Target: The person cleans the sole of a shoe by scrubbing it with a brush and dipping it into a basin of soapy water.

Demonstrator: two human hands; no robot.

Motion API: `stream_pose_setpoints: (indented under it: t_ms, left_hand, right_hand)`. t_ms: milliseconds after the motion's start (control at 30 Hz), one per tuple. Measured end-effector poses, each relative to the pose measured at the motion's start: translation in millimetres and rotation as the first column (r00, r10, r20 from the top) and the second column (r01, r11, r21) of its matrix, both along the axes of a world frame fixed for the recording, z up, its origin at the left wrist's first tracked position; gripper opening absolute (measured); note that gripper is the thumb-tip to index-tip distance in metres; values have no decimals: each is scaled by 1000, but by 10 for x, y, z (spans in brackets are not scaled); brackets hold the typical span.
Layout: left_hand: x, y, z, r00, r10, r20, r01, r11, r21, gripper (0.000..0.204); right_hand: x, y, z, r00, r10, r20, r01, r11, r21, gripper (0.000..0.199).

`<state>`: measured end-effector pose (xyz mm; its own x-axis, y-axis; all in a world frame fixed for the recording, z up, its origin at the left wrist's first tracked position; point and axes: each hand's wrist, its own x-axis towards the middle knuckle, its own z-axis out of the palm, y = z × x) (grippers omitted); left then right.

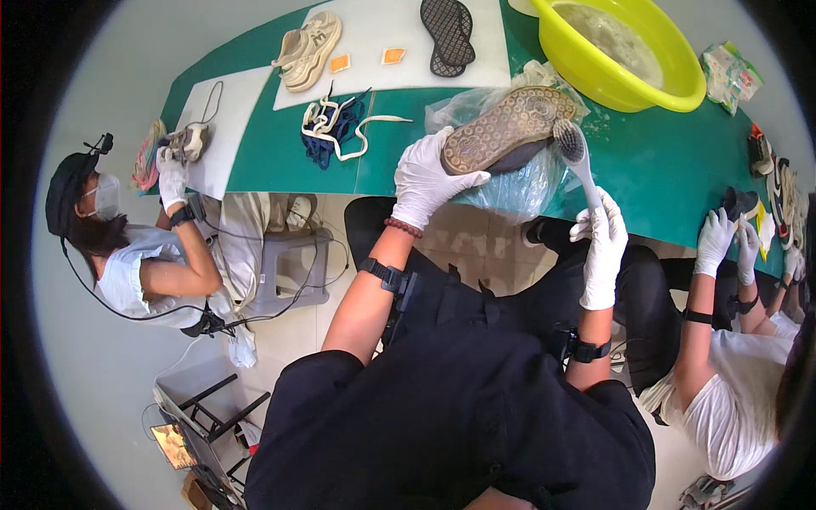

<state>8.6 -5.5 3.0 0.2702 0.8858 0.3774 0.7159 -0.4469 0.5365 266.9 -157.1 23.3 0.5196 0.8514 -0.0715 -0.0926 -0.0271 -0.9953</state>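
Note:
My left hand (429, 177), in a white glove, grips a shoe (510, 127) by one end. The shoe's brown, ring-patterned sole faces up, and its upper is mostly hidden underneath. In my gloved right hand (602, 246) is a brush (578, 161) with a pale handle and dark bristles. Its head is beside the sole's right end; whether the bristles touch it I cannot tell. Below the shoe a crumpled clear plastic bag (520, 191) hangs over the edge of the green table (387, 170).
A yellow basin (557, 76) of cloudy water stands far right, beside a plastic packet (731, 76). Laces (336, 127), a beige sneaker (310, 51), insoles (448, 38) and orange squares (393, 56) lie farther left. Co-workers handle shoes at the left and right.

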Motion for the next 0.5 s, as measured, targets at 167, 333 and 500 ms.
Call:
stream_pose_setpoints:
  t_ms: [167,333,500]
  left_hand:
    - [-14,-8,-22,998,-1,69,4,999,-49,87]
    - [6,-17,2,1000,13,13,-13,1000,-10,92]
    - [-23,-24,10,1000,-6,23,6,999,34,98]
  right_hand:
    - [44,-2,-79,994,71,-86,-75,997,-36,31]
    - [16,2,-75,989,127,-78,-133,988,-73,35]
    - [-33,139,28,992,102,-75,-111,984,-139,42]
